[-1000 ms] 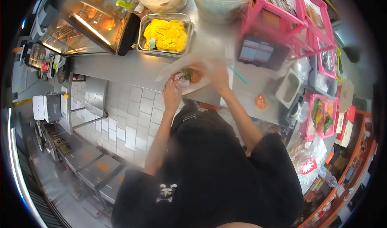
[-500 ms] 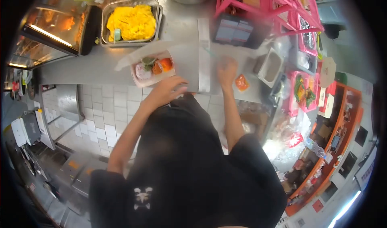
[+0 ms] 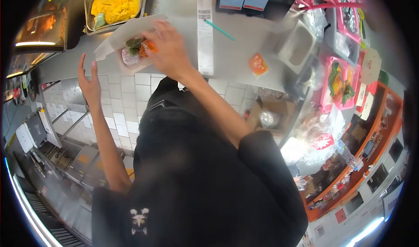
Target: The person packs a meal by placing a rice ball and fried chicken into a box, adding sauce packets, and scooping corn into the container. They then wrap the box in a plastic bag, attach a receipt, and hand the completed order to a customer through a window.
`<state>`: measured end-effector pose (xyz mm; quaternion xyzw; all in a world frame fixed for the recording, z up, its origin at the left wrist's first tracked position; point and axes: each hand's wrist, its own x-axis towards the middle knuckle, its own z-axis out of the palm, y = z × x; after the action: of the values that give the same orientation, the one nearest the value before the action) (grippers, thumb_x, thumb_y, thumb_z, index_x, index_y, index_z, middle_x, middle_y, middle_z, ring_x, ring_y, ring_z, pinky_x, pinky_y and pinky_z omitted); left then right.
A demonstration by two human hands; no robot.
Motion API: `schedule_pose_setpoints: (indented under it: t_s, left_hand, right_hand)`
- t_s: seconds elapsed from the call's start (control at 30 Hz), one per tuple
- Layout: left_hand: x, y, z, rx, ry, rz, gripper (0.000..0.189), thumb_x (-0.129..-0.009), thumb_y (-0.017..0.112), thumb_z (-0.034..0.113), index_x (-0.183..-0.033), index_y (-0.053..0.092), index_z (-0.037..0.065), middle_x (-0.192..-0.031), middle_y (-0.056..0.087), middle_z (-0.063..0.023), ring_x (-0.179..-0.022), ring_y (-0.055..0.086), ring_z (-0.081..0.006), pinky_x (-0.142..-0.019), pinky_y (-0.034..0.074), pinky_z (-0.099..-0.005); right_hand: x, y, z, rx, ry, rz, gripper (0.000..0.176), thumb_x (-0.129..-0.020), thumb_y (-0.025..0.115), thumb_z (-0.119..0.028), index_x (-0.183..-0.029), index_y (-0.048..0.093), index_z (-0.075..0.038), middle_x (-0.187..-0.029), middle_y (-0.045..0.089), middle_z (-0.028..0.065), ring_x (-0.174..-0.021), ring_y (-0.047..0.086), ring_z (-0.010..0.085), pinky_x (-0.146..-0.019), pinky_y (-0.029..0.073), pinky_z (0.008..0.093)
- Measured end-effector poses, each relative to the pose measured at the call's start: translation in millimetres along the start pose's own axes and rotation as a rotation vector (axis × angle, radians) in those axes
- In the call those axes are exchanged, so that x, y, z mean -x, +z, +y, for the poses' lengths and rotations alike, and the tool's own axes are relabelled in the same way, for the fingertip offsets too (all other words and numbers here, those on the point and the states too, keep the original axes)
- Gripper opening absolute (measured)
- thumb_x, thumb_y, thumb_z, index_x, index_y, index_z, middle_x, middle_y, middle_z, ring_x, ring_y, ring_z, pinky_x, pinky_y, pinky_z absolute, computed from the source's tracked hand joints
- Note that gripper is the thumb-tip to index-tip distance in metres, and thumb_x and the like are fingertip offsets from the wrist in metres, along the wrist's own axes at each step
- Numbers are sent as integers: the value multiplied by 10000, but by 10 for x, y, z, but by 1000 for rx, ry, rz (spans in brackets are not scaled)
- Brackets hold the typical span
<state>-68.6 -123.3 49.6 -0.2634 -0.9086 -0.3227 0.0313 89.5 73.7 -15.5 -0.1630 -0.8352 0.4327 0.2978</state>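
Observation:
An open takeaway box (image 3: 130, 63) with a raised pale lid (image 3: 107, 46) stands at the counter's front edge. Inside are a round white packet with print, green leaves and something orange. My right hand (image 3: 170, 50) is over the box's right side, fingers spread; its palm hides part of the contents. To the left of the box, my left hand (image 3: 89, 81) is raised with fingers apart, holding nothing. A long printed paper strip (image 3: 204, 42) lies right of the box, and a teal pen-like stick (image 3: 219, 29) lies partly beside it. Farther right is a small orange packet (image 3: 258, 64).
A metal tray (image 3: 88, 7) of yellow food sits at the back left, near a lit glass display case (image 3: 41, 29). At the back is a dark tablet (image 3: 251, 0). Right of it are a steel container (image 3: 297, 46), pink baskets (image 3: 325, 87) and plastic bags (image 3: 321, 133).
My right hand has moved left from the strip to the box, leaving the teal stick on the counter. My left hand has moved to the box's left. The view has shifted.

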Motion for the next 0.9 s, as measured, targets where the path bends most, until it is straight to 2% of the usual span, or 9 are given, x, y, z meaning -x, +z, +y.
schedule_pose_setpoints:
  t_s: [0.07,0.13,0.27,0.47,0.53,0.6,0.7,0.87,0.9]
  left_hand:
    - [27,3,-166,99,-97,-70,442,-970,557,239,-1370,484,66,-1415,481,-111,-1336,416,-231,-1110,287,-386]
    - [101,27,-238,104,-84,-106,440,-973,552,232,-1371,480,60,-1418,477,-112,-1338,413,-230,-1110,287,-386]
    - [221,87,-172,167,-128,-148,440,-977,546,205,-1379,463,45,-1418,469,-134,-1343,405,-245,-1111,287,-377]
    - [328,144,-221,214,-140,78,418,-973,552,198,-1342,479,16,-1365,505,-155,-1309,437,-275,-1080,332,-357]
    - [281,74,-327,242,-145,134,395,-974,555,201,-1313,499,7,-1343,520,-150,-1276,465,-251,-1073,342,-345]
    - [242,-24,-404,271,-144,197,374,-974,557,204,-1283,519,-3,-1321,535,-146,-1243,492,-228,-1067,351,-332]
    - [179,-210,-469,243,-139,288,309,-980,545,208,-1207,569,1,-1227,599,-120,-1145,552,-202,-1033,381,-322]
    - [98,-307,-545,183,-205,194,310,-998,475,267,-1025,662,20,-1019,680,-81,-1012,600,-176,-884,441,-321]
    - [89,-278,-596,229,-214,179,307,-1000,473,263,-1008,661,20,-991,685,-75,-995,606,-166,-851,452,-312]
  right_hand:
    - [-143,162,-172,-7,-44,-8,451,-782,674,-157,-1219,567,-133,-1369,459,167,-1309,384,360,-1043,330,465]
    - [-234,276,-270,-1,-278,-51,447,-788,671,-166,-1221,562,-139,-1383,453,149,-1332,367,343,-1053,315,473]
    - [-186,366,-319,-25,-286,-62,412,-803,659,-170,-1205,574,-137,-1362,473,145,-1328,375,343,-1047,326,478]
    - [78,208,-149,-295,-168,-53,268,-806,669,-161,-1065,634,-104,-1172,603,98,-1145,546,287,-963,425,467]
    - [-20,98,46,-264,-140,60,160,-805,679,-155,-947,661,-83,-1008,656,81,-1003,610,274,-902,463,425]
    - [-190,-6,165,-283,81,240,124,-821,676,-185,-877,670,-75,-899,663,94,-946,624,284,-844,483,408]
    - [-719,-36,382,-180,84,252,179,-838,660,-235,-903,670,-68,-902,663,110,-918,628,293,-799,494,403]
    - [-1629,392,192,131,178,-493,326,-821,657,-351,-940,703,-51,-925,696,147,-860,665,325,-768,519,422]
    - [-1757,541,127,129,152,-485,326,-821,657,-351,-940,703,-51,-925,696,147,-860,665,325,-768,519,422]
